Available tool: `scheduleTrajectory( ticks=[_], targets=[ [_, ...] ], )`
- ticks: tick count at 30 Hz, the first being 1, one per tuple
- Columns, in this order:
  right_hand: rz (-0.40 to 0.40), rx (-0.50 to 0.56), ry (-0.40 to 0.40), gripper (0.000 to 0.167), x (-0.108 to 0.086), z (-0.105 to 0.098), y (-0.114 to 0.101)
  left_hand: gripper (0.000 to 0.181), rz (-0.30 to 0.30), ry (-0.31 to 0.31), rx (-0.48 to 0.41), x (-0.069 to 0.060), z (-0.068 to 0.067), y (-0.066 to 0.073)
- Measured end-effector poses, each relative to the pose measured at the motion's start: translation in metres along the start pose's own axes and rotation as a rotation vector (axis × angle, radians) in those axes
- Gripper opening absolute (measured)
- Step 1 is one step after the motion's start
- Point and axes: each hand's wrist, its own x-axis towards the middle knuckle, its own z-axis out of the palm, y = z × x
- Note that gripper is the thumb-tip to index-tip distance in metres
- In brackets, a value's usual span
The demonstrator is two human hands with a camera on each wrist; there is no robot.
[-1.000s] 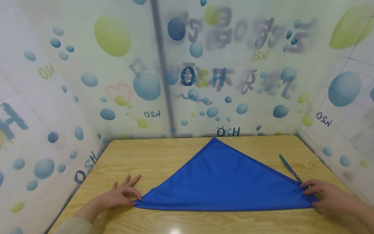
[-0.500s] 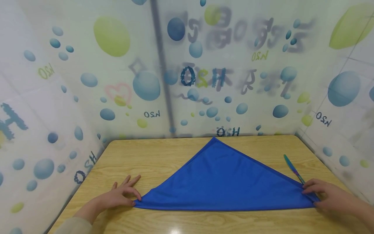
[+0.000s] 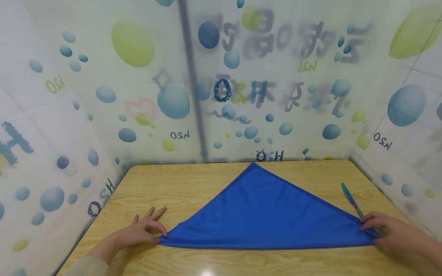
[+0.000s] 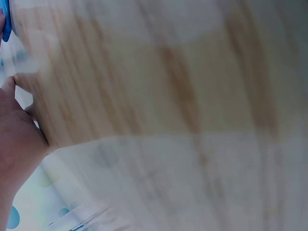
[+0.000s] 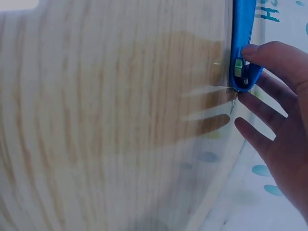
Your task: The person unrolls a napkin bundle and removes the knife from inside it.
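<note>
A blue cloth [image 3: 266, 218] lies folded into a triangle, its peak at the table's far edge. My left hand [image 3: 143, 230] pinches the cloth's left corner, other fingers spread; the left wrist view catches only part of this hand [image 4: 17, 139]. At the right corner, my right hand [image 3: 390, 232] holds the cloth between thumb and fingers. An iridescent table knife [image 3: 351, 199] slants out past the cloth's right edge beside that hand; its lower part is hidden. In the right wrist view, a small shiny green piece [image 5: 238, 67] shows inside the folded cloth end [image 5: 244, 24].
The wooden table [image 3: 165, 184] has rounded far corners. A pale curtain [image 3: 221, 130] printed with blue and green spots stands behind it and along both sides.
My right hand has slid slightly to the right, and the cloth's right corner with it. The knife has shifted right too. My left hand has stayed put.
</note>
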Motion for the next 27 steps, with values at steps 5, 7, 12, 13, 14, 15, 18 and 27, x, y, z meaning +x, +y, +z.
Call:
scheduleTrajectory(
  ticks=[5, 7, 12, 13, 14, 15, 18, 27],
  targets=[
    [0.028, -0.049, 0.070, 0.029, -0.002, -0.002, -0.003, 0.010, -0.008, -0.005, -0.006, 0.000, 0.001, 0.001],
    [0.019, -0.053, 0.114, 0.030, -0.002, -0.003, -0.004, 0.010, -0.009, -0.005, -0.003, 0.000, 0.001, 0.002],
    [-0.015, -0.001, 0.153, 0.033, -0.001, -0.008, -0.002, 0.010, -0.008, 0.002, 0.010, 0.000, 0.001, 0.003],
    [-0.022, 0.002, 0.158, 0.035, -0.001, -0.009, 0.000, 0.010, -0.006, 0.004, 0.014, 0.000, 0.001, 0.003],
    [-0.028, -0.002, 0.168, 0.037, -0.001, -0.009, 0.002, 0.010, -0.005, 0.005, 0.019, 0.000, 0.002, 0.003],
    [-0.033, -0.003, 0.170, 0.040, -0.001, -0.011, 0.003, 0.010, -0.003, 0.005, 0.020, 0.001, 0.002, 0.003],
    [0.000, 0.039, 0.131, 0.045, 0.000, -0.016, 0.008, 0.010, 0.000, 0.001, 0.022, 0.001, 0.001, 0.002],
    [-0.021, 0.029, 0.027, 0.065, 0.012, -0.026, 0.026, 0.010, 0.002, -0.001, 0.022, 0.000, 0.000, 0.002]
  ],
)
